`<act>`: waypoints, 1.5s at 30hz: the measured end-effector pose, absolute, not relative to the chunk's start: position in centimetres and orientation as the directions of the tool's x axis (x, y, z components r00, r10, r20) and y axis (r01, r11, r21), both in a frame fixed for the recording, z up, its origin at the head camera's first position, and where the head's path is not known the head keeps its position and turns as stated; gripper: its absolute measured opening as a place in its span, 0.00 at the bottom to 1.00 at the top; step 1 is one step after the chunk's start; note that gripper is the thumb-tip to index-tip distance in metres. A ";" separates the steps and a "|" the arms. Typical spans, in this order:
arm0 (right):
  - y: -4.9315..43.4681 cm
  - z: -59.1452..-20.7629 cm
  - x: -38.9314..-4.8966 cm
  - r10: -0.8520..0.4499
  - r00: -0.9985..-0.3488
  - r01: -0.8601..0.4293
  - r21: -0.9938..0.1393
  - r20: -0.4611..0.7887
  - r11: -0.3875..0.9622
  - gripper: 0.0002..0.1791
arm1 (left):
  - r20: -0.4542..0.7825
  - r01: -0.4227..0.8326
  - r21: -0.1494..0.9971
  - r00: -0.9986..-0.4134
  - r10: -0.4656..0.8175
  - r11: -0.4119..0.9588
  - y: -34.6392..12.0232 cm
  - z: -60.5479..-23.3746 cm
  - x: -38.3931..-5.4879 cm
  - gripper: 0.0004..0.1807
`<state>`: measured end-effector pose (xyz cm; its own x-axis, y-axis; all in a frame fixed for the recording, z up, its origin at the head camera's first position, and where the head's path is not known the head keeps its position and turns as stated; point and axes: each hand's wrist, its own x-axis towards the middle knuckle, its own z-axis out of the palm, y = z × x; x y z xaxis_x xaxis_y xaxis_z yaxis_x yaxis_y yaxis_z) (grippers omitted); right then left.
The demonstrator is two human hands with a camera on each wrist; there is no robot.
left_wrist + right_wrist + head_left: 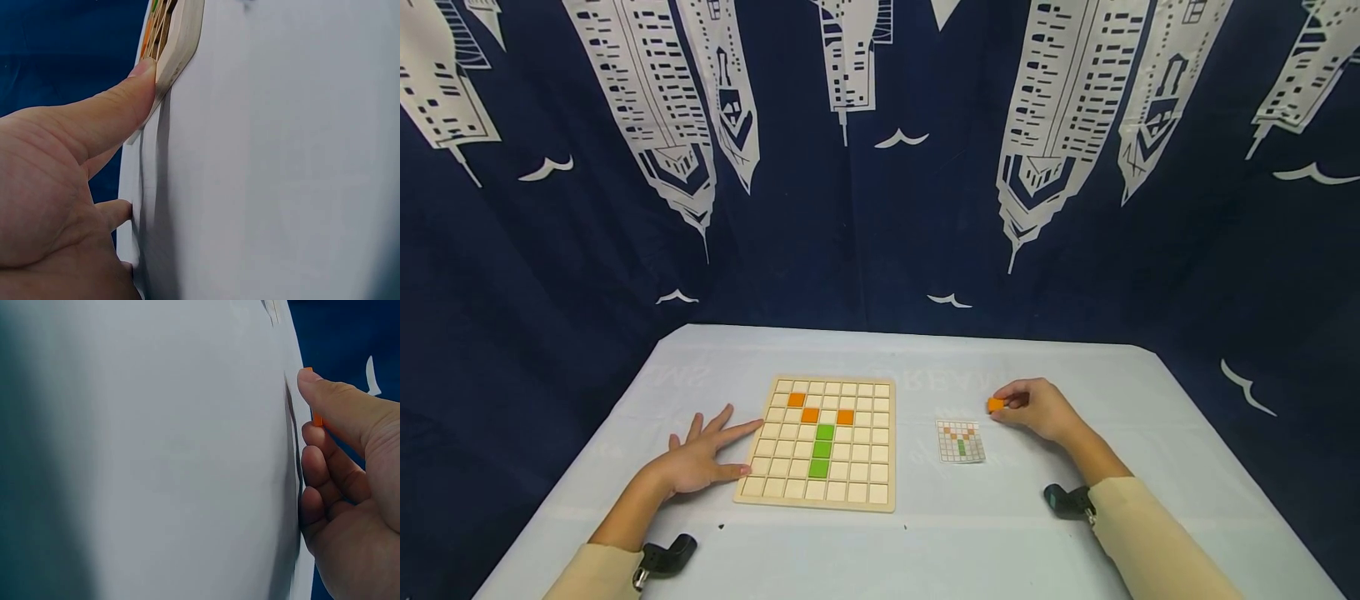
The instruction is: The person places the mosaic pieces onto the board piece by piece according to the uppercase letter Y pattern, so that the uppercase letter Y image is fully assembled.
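A wooden grid board [815, 504] lies on the table, with three orange tiles [810, 415] and a column of three green tiles [822, 450] in its squares. My left hand [698, 461] spreads its fingers at the board's left side. Its thumb and index fingertip touch the edge, and the left wrist view shows the thumb [122, 112] against the rim. Right of the board, my right hand [1039, 410] pinches an orange tile [996, 405] between thumb and fingers, also seen as an orange tile edge [317, 417] in the right wrist view.
A small pattern card [960, 442] with orange and green squares lies between the board and my right hand. The white-covered table [805, 558] meets a dark blue cloth [910, 225] with white building prints behind it. Two dark specks [722, 526] lie near the front.
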<state>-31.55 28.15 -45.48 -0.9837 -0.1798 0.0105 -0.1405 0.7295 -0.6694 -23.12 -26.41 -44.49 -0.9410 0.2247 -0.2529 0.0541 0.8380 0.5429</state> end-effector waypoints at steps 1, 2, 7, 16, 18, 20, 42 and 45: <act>28.0 -45.5 -31.5 -0.180 -0.984 -0.140 -0.673 0.010 0.726 0.18 | -0.253 0.053 0.543 -0.941 0.223 0.838 -26.4 -44.5 -23.1 0.47; 27.9 -45.5 -31.5 -0.182 -0.983 -0.141 -0.674 0.010 0.725 0.18 | -0.252 0.053 0.543 -0.942 0.223 0.838 -26.4 -44.4 -23.1 0.47; 27.5 -45.5 -31.3 -0.197 -0.980 -0.161 -0.676 0.024 0.719 0.19 | -0.248 0.056 0.546 -0.942 0.225 0.836 -26.4 -44.5 -23.1 0.47; 26.9 -45.6 -31.2 -0.218 -0.974 -0.193 -0.699 0.054 0.689 0.19 | -0.250 0.050 0.547 -0.943 0.220 0.835 -26.4 -44.5 -23.0 0.48; 26.7 -45.6 -31.2 -0.222 -0.973 -0.203 -0.706 0.067 0.679 0.19 | -0.253 0.048 0.545 -0.942 0.218 0.837 -26.4 -44.5 -23.1 0.48; 26.4 -45.6 -31.2 -0.233 -0.969 -0.218 -0.709 0.077 0.671 0.20 | -0.255 0.047 0.542 -0.942 0.218 0.839 -26.4 -44.6 -23.1 0.48; 22.6 -45.5 -30.6 -0.283 -0.951 -0.276 -0.765 0.128 0.581 0.17 | -0.262 0.057 0.527 -0.938 0.226 0.848 -26.4 -44.4 -23.1 0.47; 22.1 -45.6 -30.6 -0.287 -0.948 -0.282 -0.778 0.137 0.561 0.17 | -0.258 0.062 0.528 -0.938 0.230 0.847 -26.5 -44.5 -23.1 0.47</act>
